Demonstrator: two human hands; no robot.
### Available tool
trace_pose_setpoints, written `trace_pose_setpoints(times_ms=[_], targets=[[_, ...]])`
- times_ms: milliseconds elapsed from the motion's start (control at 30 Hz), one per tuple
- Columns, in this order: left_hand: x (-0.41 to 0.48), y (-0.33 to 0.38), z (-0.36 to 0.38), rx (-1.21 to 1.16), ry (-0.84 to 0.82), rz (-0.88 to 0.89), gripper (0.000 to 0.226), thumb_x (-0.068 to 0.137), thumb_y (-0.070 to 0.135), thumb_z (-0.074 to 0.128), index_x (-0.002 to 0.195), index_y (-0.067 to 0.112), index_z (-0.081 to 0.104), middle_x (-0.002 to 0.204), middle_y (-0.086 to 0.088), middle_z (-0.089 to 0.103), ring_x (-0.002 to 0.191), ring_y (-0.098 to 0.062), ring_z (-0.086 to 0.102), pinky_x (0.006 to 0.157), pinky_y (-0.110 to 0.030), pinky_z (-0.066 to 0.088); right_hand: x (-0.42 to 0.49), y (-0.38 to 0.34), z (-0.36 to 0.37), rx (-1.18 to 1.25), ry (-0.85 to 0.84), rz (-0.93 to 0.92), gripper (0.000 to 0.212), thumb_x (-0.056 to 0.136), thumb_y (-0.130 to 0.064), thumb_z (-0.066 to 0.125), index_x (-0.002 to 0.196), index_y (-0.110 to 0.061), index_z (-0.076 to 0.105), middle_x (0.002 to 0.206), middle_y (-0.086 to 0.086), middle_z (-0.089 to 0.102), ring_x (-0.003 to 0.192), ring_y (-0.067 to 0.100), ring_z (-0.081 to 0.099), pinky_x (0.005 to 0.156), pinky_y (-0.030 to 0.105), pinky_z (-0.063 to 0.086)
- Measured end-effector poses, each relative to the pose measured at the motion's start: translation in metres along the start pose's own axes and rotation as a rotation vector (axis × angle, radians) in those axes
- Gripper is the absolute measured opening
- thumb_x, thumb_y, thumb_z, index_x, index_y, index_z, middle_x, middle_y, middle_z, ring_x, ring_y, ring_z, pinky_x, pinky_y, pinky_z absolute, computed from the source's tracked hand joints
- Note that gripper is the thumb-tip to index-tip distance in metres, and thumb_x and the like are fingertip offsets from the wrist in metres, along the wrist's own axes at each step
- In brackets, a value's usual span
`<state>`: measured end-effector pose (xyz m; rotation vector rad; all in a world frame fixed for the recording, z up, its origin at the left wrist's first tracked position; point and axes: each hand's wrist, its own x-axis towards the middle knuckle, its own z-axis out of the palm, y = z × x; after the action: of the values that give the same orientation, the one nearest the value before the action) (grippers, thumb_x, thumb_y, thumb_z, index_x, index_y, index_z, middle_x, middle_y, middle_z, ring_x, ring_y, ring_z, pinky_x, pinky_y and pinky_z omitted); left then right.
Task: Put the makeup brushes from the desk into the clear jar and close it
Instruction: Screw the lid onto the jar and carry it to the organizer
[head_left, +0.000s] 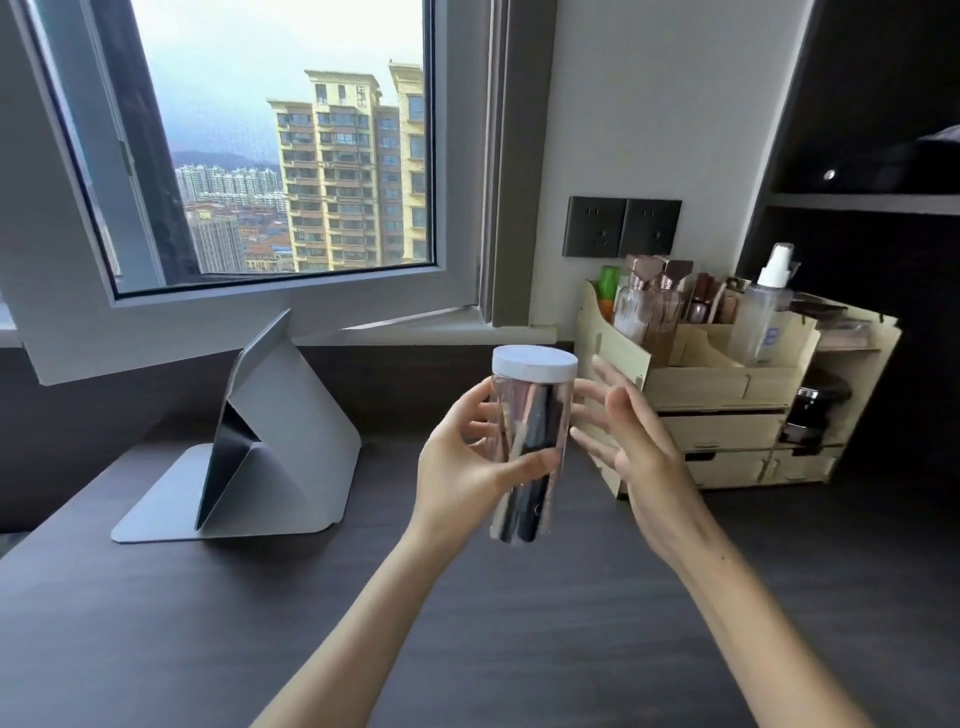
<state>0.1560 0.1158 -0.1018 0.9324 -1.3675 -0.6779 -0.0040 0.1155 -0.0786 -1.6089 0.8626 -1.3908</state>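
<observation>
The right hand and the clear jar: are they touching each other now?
Apart. In the head view the right hand is open with fingers spread beside the jar, and dark desk shows between them. Only the left hand grips the jar.

clear jar (530, 441): upright, held above the desk | white lid (535, 362): on top | makeup brushes (537, 457): standing inside, blurred

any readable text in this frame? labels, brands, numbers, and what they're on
No text reads clearly.
Spray bottle in the wooden organizer: a bluish mark on its label, too blurred to read.
Other bottles in the organizer: no legible label.
Clear jar, white lid, held in the left hand: no print visible.
Wall sockets: no markings legible.
</observation>
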Motion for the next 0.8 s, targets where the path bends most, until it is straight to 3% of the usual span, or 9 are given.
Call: trace_pose_setpoints(times_ms=[67, 133, 200, 267, 367, 467, 600, 667, 800], targets=[[0.011, 0.005, 0.006, -0.096, -0.058, -0.043, 0.067, 0.049, 0.031, 0.086, 0.111, 0.034, 0.062, 0.094, -0.001, 0.071, 0.086, -0.017, 0.067, 0.077, -0.033, 0.054, -0.005, 0.008, -0.013, -0.072, -0.042, 0.067, 0.049, 0.078, -0.054, 0.059, 0.124, -0.042, 0.05, 0.131, -0.008, 0.057, 0.118, 0.003, 0.056, 0.107, 0.039, 0.041], [0.022, 0.012, 0.02, -0.162, -0.115, -0.043, 0.059, 0.053, 0.019, 0.086, 0.107, 0.032, 0.065, 0.093, -0.004, 0.072, 0.085, -0.017, 0.069, 0.075, -0.033, 0.054, -0.006, 0.012, -0.02, -0.178, -0.09, 0.065, 0.05, 0.079, -0.034, 0.07, 0.122, -0.045, 0.048, 0.123, -0.014, 0.058, 0.108, -0.006, 0.058, 0.098, 0.026, 0.048], [0.035, 0.017, 0.039, -0.2, -0.164, -0.034, 0.059, 0.054, 0.013, 0.084, 0.105, 0.034, 0.065, 0.097, -0.006, 0.072, 0.089, -0.021, 0.069, 0.081, -0.039, 0.055, 0.001, 0.013, -0.026, -0.209, -0.029, -0.008, 0.064, 0.076, -0.012, 0.073, 0.127, -0.038, 0.044, 0.116, -0.013, 0.059, 0.101, -0.005, 0.06, 0.082, 0.016, 0.052], [0.049, 0.024, 0.057, -0.223, -0.214, -0.029, 0.068, 0.052, 0.012, 0.084, 0.11, 0.04, 0.062, 0.106, -0.008, 0.07, 0.098, -0.023, 0.067, 0.089, -0.042, 0.053, 0.013, 0.01, -0.035, -0.214, 0.095, -0.094, 0.066, 0.074, -0.003, 0.074, 0.128, -0.027, 0.045, 0.105, -0.015, 0.064, 0.092, -0.007, 0.062, 0.071, 0.012, 0.052], [0.072, 0.034, 0.077, -0.277, -0.263, -0.012, 0.081, 0.053, 0.004, 0.082, 0.121, 0.038, 0.053, 0.12, -0.006, 0.063, 0.112, -0.018, 0.06, 0.097, -0.039, 0.049, 0.035, 0.004, -0.056, -0.28, 0.219, -0.188, 0.06, 0.071, -0.006, 0.076, 0.121, -0.024, 0.049, 0.096, -0.023, 0.067, 0.088, -0.009, 0.063, 0.072, 0.011, 0.051], [0.095, 0.046, 0.097, -0.249, -0.246, 0.051, 0.079, 0.056, -0.001, 0.082, 0.122, 0.03, 0.053, 0.126, -0.003, 0.057, 0.118, -0.016, 0.053, 0.103, -0.035, 0.041, 0.059, 0.001, -0.081, -0.466, 0.343, -0.263, 0.071, 0.07, -0.019, 0.078, 0.13, -0.026, 0.041, 0.121, -0.01, 0.054, 0.11, 0.006, 0.056, 0.092, 0.025, 0.047], [0.119, 0.05, 0.12, -0.087, -0.221, 0.167, 0.079, 0.058, 0.01, 0.083, 0.128, 0.028, 0.05, 0.117, 0.001, 0.053, 0.104, -0.014, 0.055, 0.091, -0.026, 0.046, 0.09, 0.006, -0.112, -0.629, 0.468, -0.351, 0.07, 0.073, -0.016, 0.076, 0.13, -0.023, 0.037, 0.133, -0.001, 0.044, 0.126, 0.017, 0.045, 0.106, 0.041, 0.042], [0.127, 0.049, 0.128, -0.135, -0.274, 0.146, 0.078, 0.066, 0.001, 0.079, 0.131, 0.028, 0.045, 0.112, 0.001, 0.055, 0.1, -0.015, 0.057, 0.085, -0.023, 0.05, 0.099, 0.013, -0.122, -0.618, 0.494, -0.327, 0.07, 0.072, -0.014, 0.076, 0.13, -0.022, 0.037, 0.134, 0.006, 0.046, 0.125, 0.019, 0.047, 0.106, 0.041, 0.042], [0.141, 0.045, 0.137, -0.223, -0.359, 0.067, 0.064, 0.08, -0.018, 0.049, 0.129, 0.023, 0.048, 0.109, 0.004, 0.056, 0.106, -0.017, 0.057, 0.074, -0.019, 0.051, 0.11, 0.03, -0.135, -0.658, 0.524, -0.221, 0.071, 0.072, -0.016, 0.077, 0.131, -0.017, 0.038, 0.134, 0.007, 0.049, 0.123, 0.021, 0.05, 0.104, 0.04, 0.043]])
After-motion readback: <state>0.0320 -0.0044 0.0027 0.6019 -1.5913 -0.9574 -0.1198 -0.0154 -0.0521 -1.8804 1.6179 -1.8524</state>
